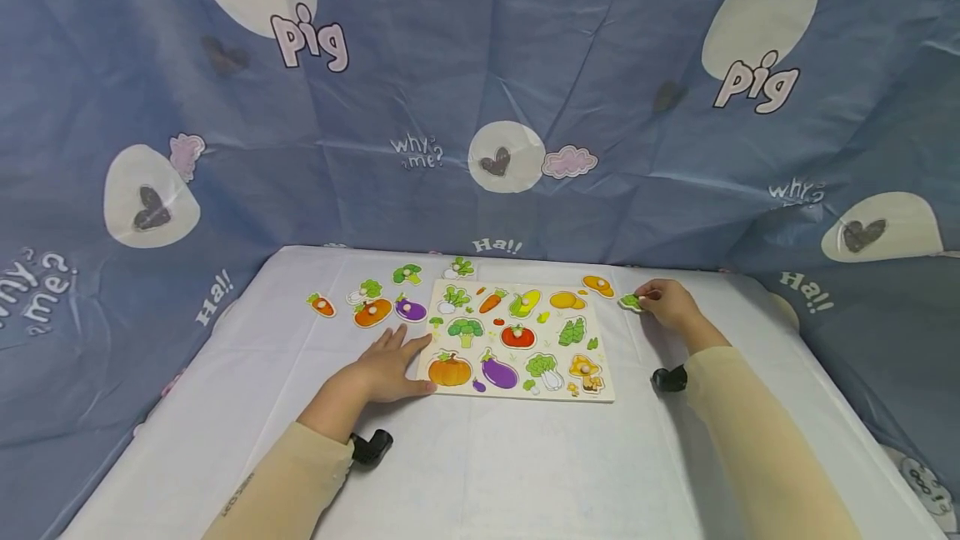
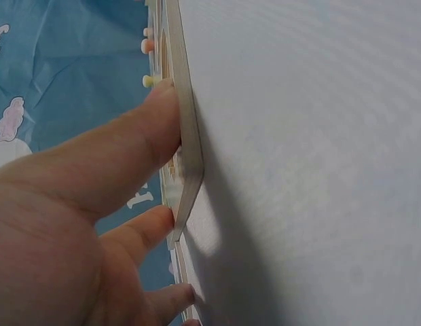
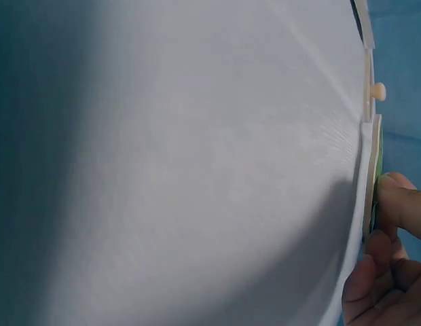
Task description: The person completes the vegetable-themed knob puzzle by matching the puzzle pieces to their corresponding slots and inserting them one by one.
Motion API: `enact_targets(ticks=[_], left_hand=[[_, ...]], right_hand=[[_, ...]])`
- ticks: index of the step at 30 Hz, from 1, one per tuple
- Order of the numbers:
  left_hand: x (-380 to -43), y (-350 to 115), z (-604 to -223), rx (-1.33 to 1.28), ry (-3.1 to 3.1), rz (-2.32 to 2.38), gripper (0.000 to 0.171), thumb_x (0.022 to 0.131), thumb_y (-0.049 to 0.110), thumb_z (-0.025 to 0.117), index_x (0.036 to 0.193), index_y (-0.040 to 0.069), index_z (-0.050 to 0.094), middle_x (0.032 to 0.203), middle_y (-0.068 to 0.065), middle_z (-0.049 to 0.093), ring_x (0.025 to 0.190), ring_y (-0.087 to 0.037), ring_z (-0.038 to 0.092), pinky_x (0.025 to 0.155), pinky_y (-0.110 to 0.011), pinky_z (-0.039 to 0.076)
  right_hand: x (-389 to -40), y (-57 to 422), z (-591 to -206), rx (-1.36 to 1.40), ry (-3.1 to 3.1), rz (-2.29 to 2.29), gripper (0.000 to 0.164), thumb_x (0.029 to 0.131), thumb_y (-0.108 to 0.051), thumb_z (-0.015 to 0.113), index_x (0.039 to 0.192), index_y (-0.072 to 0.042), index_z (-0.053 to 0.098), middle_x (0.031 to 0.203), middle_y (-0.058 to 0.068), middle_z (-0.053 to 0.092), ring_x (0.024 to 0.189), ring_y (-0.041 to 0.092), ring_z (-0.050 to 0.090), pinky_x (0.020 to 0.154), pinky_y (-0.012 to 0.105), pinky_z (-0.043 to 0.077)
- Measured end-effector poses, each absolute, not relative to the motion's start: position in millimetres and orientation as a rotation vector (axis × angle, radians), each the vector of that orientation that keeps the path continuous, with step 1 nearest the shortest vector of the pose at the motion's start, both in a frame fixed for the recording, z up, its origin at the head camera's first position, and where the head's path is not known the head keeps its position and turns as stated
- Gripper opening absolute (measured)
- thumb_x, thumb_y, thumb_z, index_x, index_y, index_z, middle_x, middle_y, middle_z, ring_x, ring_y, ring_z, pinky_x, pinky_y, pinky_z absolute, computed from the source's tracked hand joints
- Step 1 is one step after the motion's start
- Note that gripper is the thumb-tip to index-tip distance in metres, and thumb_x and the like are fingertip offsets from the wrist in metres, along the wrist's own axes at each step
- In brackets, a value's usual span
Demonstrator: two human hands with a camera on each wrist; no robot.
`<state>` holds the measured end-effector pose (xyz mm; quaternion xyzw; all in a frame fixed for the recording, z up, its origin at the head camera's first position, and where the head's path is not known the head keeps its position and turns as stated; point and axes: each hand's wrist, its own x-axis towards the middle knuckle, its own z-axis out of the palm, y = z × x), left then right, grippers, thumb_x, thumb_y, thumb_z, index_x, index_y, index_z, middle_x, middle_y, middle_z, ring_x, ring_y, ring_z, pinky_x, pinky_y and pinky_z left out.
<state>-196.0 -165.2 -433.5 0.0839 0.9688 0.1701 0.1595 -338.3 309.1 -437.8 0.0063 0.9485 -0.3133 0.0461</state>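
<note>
A wooden vegetable puzzle board (image 1: pixel 517 392) lies flat on the white table. My left hand (image 1: pixel 386 367) rests at its left edge, thumb and index finger extended against it. In the left wrist view the thumb (image 2: pixel 129 153) presses on the board's edge (image 2: pixel 191 136). To the right of the board, my right hand (image 1: pixel 670 307) pinches a green puzzle piece (image 1: pixel 630 302) between thumb and fingers. That piece (image 3: pixel 377 153) appears edge-on in the right wrist view. Knobbed corn (image 1: pixel 525 303), tomato (image 1: pixel 518 337) and mushroom (image 1: pixel 586 372) pieces sit in the board.
Left of and behind the board lie loose carrot (image 1: pixel 322 305), leafy cabbage (image 1: pixel 366 292), pumpkin (image 1: pixel 372 313), eggplant (image 1: pixel 410 309), broccoli (image 1: pixel 407 274) and radish (image 1: pixel 459 268) pieces. A potato piece (image 1: pixel 598 284) lies by the back right corner. Blue patterned cloth (image 1: pixel 420 215) hangs behind the table.
</note>
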Motion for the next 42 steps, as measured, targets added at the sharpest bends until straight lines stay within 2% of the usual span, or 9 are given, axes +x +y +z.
enact_targets(ticks=[6, 15, 34, 42], left_hand=[[-196, -165, -432, 0.250, 2.774, 0.492, 0.087, 0.084, 0.055, 0.074, 0.155, 0.018, 0.040, 0.162, -0.028, 0.017, 0.148, -0.051, 0.011, 0.116, -0.067, 0.014], [-196, -164, -432, 0.251, 2.769, 0.489, 0.087, 0.084, 0.054, 0.074, 0.155, 0.018, 0.040, 0.162, -0.029, 0.017, 0.148, -0.051, 0.011, 0.116, -0.067, 0.015], [-196, -165, -431, 0.231, 2.754, 0.511, 0.087, 0.084, 0.053, 0.074, 0.156, 0.017, 0.038, 0.162, -0.028, 0.016, 0.149, -0.050, 0.009, 0.115, -0.068, 0.014], [-197, -165, -433, 0.239, 2.756, 0.506, 0.087, 0.084, 0.054, 0.074, 0.156, 0.018, 0.038, 0.162, -0.028, 0.016, 0.149, -0.050, 0.009, 0.115, -0.067, 0.014]], right_hand=[[-335, 316, -429, -0.049, 2.906, -0.947, 0.021, 0.100, -0.009, 0.060, 0.116, 0.003, 0.065, 0.118, 0.024, 0.064, 0.108, 0.037, 0.057, 0.092, 0.050, 0.048], [-328, 317, -422, -0.167, 2.899, -0.943, 0.017, 0.098, -0.009, 0.063, 0.111, 0.002, 0.068, 0.100, 0.013, 0.067, 0.091, 0.026, 0.059, 0.076, 0.036, 0.049], [-302, 283, -398, -0.499, 2.786, -1.035, 0.012, 0.096, -0.008, 0.067, 0.107, -0.002, 0.070, 0.096, 0.009, 0.067, 0.087, 0.021, 0.060, 0.073, 0.030, 0.051], [-299, 267, -398, -0.583, 2.704, -1.044, 0.012, 0.095, -0.004, 0.068, 0.105, 0.000, 0.070, 0.095, 0.009, 0.067, 0.086, 0.020, 0.060, 0.073, 0.030, 0.052]])
